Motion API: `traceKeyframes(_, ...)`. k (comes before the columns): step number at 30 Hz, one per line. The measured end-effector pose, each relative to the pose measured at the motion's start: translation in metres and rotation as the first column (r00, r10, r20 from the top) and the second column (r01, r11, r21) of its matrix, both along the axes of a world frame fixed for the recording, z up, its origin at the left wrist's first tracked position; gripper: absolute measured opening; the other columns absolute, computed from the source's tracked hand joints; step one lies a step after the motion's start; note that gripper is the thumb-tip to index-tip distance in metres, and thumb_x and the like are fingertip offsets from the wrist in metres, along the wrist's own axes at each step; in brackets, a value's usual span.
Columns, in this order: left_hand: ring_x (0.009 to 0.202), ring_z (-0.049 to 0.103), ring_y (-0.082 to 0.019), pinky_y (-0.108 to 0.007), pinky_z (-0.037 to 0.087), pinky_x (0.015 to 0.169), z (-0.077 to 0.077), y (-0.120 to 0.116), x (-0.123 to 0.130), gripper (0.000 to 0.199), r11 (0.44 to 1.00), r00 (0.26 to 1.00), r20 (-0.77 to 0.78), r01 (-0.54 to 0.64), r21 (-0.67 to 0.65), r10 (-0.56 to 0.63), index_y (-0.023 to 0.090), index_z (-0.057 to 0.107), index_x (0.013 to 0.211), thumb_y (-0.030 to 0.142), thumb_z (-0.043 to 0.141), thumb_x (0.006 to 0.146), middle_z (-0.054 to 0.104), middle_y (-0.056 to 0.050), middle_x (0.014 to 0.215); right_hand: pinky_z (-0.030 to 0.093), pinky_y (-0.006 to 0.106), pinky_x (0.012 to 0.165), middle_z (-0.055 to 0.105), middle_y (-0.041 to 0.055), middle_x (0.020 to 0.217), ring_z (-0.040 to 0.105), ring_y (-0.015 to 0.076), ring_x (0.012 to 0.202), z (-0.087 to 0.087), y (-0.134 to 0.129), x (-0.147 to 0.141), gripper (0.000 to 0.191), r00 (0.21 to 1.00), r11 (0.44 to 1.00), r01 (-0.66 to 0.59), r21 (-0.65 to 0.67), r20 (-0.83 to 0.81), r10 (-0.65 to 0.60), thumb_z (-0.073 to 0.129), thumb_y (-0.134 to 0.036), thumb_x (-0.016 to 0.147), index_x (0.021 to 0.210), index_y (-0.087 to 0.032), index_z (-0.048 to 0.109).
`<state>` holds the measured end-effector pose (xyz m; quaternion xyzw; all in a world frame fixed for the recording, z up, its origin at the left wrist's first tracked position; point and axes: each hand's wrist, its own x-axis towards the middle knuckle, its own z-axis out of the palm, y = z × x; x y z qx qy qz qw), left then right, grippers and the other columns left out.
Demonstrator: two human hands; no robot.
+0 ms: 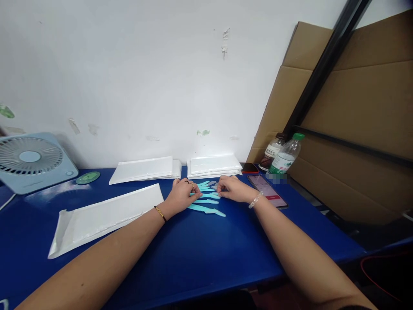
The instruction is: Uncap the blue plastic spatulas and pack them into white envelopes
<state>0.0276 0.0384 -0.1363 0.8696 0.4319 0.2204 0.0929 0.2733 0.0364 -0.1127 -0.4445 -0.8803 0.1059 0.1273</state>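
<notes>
Several slim turquoise eyebrow razors lie fanned out on the blue table, handles to the left and tips to the right. My left hand is closed at their left ends, thumb and fingers pinching one razor's handle. From the right, my right hand reaches in with its fingertips pinched at the tip of a razor in the middle of the fan. Greyish clear tips show beside the right fingers. My fingers partly cover the razors behind them.
White padded mailers lie at the left, with a left stack and a right stack by the wall. A phone, another phone, a green-capped bottle and a brown-capped bottle stand right; a fan stands left.
</notes>
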Motion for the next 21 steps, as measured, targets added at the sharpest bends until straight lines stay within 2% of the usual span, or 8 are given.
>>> traceKeyframes(4,0.091,0.053,-0.022,-0.04,0.031,0.088,0.002,-0.001,-0.001,0.032,0.998,0.998,0.017,-0.057,-0.028,0.058,0.023,0.065,0.077,0.048,0.047,0.086,0.067,-0.001,0.081,0.032,0.031,0.081,0.058,0.0033,0.087,0.054,0.0164,0.08,0.003,0.002,0.004,0.002,0.999,0.998,0.054,0.021,0.0,-0.054,0.065,-0.017,0.078,0.079,-0.017,0.063)
traceKeyframes(8,0.092,0.052,-0.021,-0.041,0.029,0.088,0.004,-0.008,0.002,0.037,0.999,0.999,0.03,-0.032,0.023,0.031,0.024,0.066,0.088,0.046,0.036,0.092,0.068,-0.002,0.088,0.031,0.031,0.081,0.056,0.0027,0.088,0.054,0.0164,0.083,0.002,0.0,-0.004,0.002,0.998,0.997,0.037,0.065,-0.044,-0.034,0.064,-0.02,0.081,0.082,-0.018,0.063)
traceKeyframes(12,0.094,0.05,-0.022,-0.042,0.028,0.087,0.003,-0.008,0.003,0.033,0.999,0.999,-0.035,-0.02,0.047,0.022,0.025,0.068,0.086,0.043,0.041,0.09,0.069,-0.002,0.09,0.031,0.031,0.08,0.056,0.0024,0.088,0.053,0.0158,0.082,-0.001,0.0,-0.007,0.001,0.997,0.993,0.019,0.119,-0.078,-0.01,0.062,-0.019,0.082,0.083,-0.018,0.062)
traceKeyframes(17,0.095,0.051,-0.024,-0.043,0.028,0.087,-0.001,0.002,-0.002,0.031,0.986,0.987,-0.026,-0.158,0.061,0.159,0.026,0.068,0.083,0.04,0.042,0.09,0.069,-0.003,0.091,0.033,0.028,0.075,0.055,0.0021,0.084,0.053,0.0153,0.079,-0.001,0.008,0.005,0.003,0.989,0.985,0.121,0.125,-0.104,-0.108,0.062,-0.015,0.08,0.077,-0.017,0.063)
traceKeyframes(21,0.101,0.051,-0.026,-0.043,0.029,0.088,-0.004,0.004,-0.004,0.023,0.979,0.981,-0.003,-0.191,0.071,0.192,0.028,0.066,0.096,0.04,0.049,0.085,0.066,-0.003,0.098,0.035,0.027,0.073,0.055,0.0018,0.085,0.053,0.0139,0.075,0.003,0.005,0.004,0.002,0.985,0.99,0.11,0.084,-0.141,-0.098,0.064,-0.018,0.079,0.081,-0.018,0.065)
